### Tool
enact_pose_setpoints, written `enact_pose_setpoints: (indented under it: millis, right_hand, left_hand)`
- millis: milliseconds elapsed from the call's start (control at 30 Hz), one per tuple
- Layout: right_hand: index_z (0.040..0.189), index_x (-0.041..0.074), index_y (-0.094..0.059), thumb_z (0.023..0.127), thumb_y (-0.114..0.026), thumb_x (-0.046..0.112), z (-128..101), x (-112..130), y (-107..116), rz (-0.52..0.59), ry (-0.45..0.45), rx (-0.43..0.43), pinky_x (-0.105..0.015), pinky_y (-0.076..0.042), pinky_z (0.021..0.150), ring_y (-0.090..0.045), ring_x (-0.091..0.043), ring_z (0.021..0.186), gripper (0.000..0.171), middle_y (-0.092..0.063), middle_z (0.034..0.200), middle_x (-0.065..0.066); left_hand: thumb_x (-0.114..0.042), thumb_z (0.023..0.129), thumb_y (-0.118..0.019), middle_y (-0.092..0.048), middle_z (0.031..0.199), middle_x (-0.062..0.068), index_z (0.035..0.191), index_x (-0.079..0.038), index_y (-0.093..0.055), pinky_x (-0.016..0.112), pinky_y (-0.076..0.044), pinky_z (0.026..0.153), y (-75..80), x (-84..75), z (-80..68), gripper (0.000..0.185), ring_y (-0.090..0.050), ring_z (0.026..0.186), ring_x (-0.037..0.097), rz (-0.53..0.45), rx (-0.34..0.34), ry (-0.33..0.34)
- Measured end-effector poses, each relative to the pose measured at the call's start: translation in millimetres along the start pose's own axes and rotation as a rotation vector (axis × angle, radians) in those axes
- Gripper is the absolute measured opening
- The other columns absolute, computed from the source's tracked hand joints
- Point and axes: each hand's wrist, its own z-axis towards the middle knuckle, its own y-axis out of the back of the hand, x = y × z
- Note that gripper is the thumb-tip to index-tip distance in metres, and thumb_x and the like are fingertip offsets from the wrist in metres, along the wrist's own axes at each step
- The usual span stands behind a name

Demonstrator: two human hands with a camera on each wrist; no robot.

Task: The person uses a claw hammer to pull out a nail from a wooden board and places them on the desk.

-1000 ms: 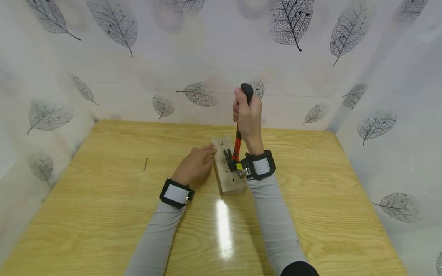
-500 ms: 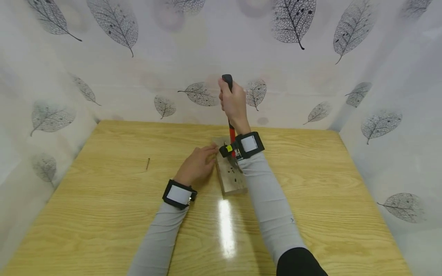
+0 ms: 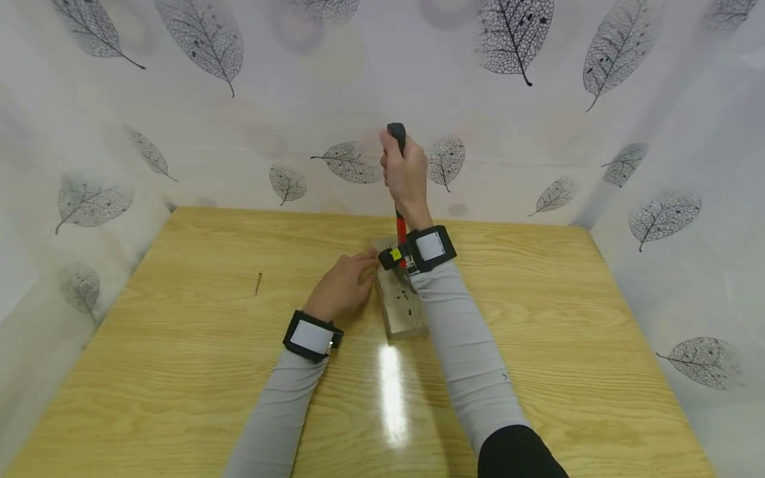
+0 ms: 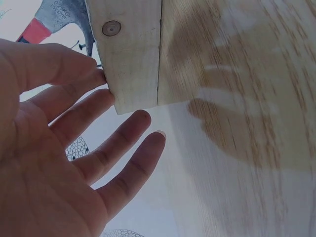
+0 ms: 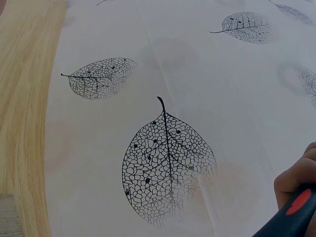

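A pale wooden block (image 3: 405, 313) with several dark nail marks lies mid-table. My right hand (image 3: 406, 174) grips the handle of a red and black hammer (image 3: 400, 227), which stands nearly upright over the block's far end. Its head is mostly hidden behind my right wristband. My left hand (image 3: 345, 285) rests open against the block's left side. In the left wrist view, fingers (image 4: 74, 86) touch the block (image 4: 131, 59), which has a nail head (image 4: 111, 28) in its side, with the hammer head (image 4: 61, 17) above. The right wrist view shows a finger (image 5: 296, 180) on the handle (image 5: 292, 211).
A loose nail (image 3: 258, 283) lies on the wooden table (image 3: 191, 372) to the left of my left hand. White walls printed with leaves (image 3: 358, 86) close the table in at the back and both sides.
My right hand moved left and up, swinging the hammer handle from a rightward lean to nearly upright. In the last half second it barely shifted. My left hand stayed on the block.
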Motion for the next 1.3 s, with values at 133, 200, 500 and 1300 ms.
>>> enact_pose_setpoints:
  millis: [133,200,500,1300]
  right_hand:
    - [0.079,0.012,-0.049,0.107,-0.05,0.031,-1.3,2.6,1.4,0.011,0.018,-0.01,-0.026,-0.026,0.043,-0.032,-0.012,0.043,0.034,-0.039,0.057,0.003]
    - [0.079,0.012,-0.048,0.107,-0.05,0.031,-2.9,3.9,2.5,0.011,0.035,-0.014,-0.026,-0.026,0.043,-0.031,-0.013,0.044,0.034,-0.038,0.058,0.002]
    - [0.077,0.013,-0.047,0.107,-0.049,0.028,-15.7,12.1,12.3,0.038,0.091,-0.056,-0.024,-0.024,0.041,-0.029,-0.011,0.042,0.033,-0.037,0.055,0.004]
    - [0.067,0.011,-0.042,0.102,-0.045,0.017,-70.6,30.6,49.7,0.252,0.368,-0.131,-0.025,-0.017,0.037,-0.021,-0.009,0.039,0.035,-0.029,0.053,0.007]
  left_hand:
    - [-0.019,0.104,-0.054,-0.042,0.16,0.004,0.143,-0.007,-0.057,0.048,-0.02,0.126,0.4,1.2,2.0,0.041,-0.04,0.147,0.028,0.002,0.002,0.0]
    - [-0.019,0.104,-0.054,-0.041,0.16,0.004,0.145,-0.008,-0.056,0.048,-0.02,0.126,0.8,2.1,2.4,0.042,-0.039,0.147,0.029,0.0,0.003,0.0]
    - [-0.016,0.103,-0.056,-0.041,0.16,0.002,0.146,-0.012,-0.054,0.049,-0.024,0.124,1.0,3.8,-0.1,0.044,-0.036,0.148,0.034,-0.052,-0.016,0.02]
    - [-0.016,0.102,-0.057,-0.04,0.16,0.0,0.148,-0.015,-0.053,0.051,-0.028,0.122,-2.6,1.6,-1.7,0.046,-0.037,0.148,0.035,-0.066,-0.005,0.037]
